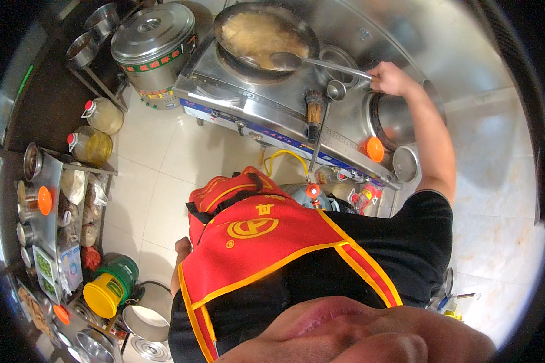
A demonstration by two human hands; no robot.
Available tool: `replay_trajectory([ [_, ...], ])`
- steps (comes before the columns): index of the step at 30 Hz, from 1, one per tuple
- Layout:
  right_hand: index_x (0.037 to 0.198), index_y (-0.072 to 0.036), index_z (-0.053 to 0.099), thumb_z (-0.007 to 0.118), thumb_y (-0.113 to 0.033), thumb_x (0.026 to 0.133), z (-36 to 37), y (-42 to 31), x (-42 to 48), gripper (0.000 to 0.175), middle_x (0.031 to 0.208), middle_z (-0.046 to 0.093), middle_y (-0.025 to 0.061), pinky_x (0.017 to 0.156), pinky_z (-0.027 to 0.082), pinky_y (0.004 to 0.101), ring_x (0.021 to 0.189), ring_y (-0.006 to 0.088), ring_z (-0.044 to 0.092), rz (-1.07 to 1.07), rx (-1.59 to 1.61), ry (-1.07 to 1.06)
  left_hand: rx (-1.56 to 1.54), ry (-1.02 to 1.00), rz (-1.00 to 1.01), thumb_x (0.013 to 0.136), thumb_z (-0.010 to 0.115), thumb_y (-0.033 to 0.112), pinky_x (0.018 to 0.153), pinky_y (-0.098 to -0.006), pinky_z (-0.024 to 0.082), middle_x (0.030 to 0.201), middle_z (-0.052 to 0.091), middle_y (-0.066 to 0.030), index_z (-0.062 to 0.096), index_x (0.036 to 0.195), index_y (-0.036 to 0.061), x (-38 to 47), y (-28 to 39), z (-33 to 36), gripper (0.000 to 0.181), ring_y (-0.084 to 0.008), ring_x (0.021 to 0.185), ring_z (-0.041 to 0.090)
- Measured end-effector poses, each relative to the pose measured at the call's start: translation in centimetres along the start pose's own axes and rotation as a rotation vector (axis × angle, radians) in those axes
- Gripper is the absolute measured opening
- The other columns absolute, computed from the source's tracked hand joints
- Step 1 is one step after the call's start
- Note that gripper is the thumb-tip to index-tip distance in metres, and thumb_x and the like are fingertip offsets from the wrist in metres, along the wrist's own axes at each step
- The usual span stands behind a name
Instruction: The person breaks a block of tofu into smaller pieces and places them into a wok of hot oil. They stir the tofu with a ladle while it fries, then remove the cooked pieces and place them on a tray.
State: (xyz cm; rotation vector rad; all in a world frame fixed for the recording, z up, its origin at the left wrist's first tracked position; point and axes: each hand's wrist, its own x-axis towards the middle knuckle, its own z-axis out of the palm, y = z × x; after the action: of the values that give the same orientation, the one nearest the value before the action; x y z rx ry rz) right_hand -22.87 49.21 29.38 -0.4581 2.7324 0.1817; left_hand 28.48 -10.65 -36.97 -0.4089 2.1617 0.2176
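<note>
My right hand (387, 79) grips the end of a long-handled metal ladle (338, 68), at the upper right. The ladle's bowl rests at the near right edge of the liquid in a dark wok (312, 37). Pale brown, cloudy, bubbling liquid (259, 36) fills much of the wok, which sits over a burner of the steel stove (195, 86). Down at my left side, beside the red apron (254, 245), hangs my left hand (183, 245). Its fingers are partly hidden, and whether it holds anything cannot be told.
A wok brush (314, 111) and a small ladle (335, 90) lie on the stove's front right. Right of them stands a large metal pot (395, 118). A lidded steel drum (152, 34) is left of the stove. Loaded shelves (50, 204), oil jugs (91, 145) and buckets (103, 295) line the left.
</note>
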Motion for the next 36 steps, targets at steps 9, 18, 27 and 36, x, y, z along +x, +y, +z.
replay_trajectory([
  [9, 0.117, -0.006, 0.075, 0.067, -0.015, 0.081, 3.2, 5.0, 1.6, 0.038, 0.105, 0.073, 0.0257, 0.09, 0.056, 0.05, 0.102, 0.0434, 0.07, 0.008, -0.138, 0.138, -0.008, 0.167, 0.016, 0.099, 0.052, 0.021, 0.089, -0.0477, 0.061, 0.115, 0.077, -0.0172, 0.077, 0.111, 0.01, 2.3, 1.5, -2.5, 0.03, -0.0344, 0.108, 0.075],
  [18, 0.123, -0.007, 0.076, 0.075, -0.015, 0.083, -0.6, 4.8, -2.0, 0.041, 0.107, 0.075, 0.0218, 0.092, 0.056, 0.048, 0.104, 0.0407, 0.071, 0.142, -0.193, 0.23, -0.33, 0.132, -0.215, 0.096, 0.054, 0.033, 0.092, -0.0484, 0.059, 0.117, 0.076, -0.0195, 0.078, 0.108, 0.0043, 4.0, 2.2, -3.6, 0.039, -0.0375, 0.107, 0.074],
  [27, 0.122, -0.006, 0.076, 0.075, -0.016, 0.083, -2.4, 0.0, -4.1, 0.039, 0.107, 0.075, 0.0221, 0.095, 0.056, 0.0476, 0.103, 0.0396, 0.072, 0.1, -0.249, 0.147, -0.459, 0.065, -0.231, 0.096, 0.048, 0.042, 0.097, -0.0493, 0.056, 0.121, 0.075, -0.0218, 0.077, 0.112, 0.0033, 4.0, 2.5, -3.0, 0.052, -0.0382, 0.116, 0.071],
  [36, 0.124, 0.002, 0.073, 0.072, -0.02, 0.086, 3.7, -4.0, -0.6, 0.043, 0.1, 0.076, 0.0238, 0.085, 0.058, 0.0427, 0.091, 0.0354, 0.075, 0.082, 0.276, 0.247, -0.302, 0.064, -0.14, 0.103, 0.04, 0.044, 0.099, -0.0496, 0.054, 0.124, 0.073, -0.02, 0.074, 0.117, 0.007, 2.2, 2.4, -3.7, 0.052, -0.0374, 0.116, 0.069],
])
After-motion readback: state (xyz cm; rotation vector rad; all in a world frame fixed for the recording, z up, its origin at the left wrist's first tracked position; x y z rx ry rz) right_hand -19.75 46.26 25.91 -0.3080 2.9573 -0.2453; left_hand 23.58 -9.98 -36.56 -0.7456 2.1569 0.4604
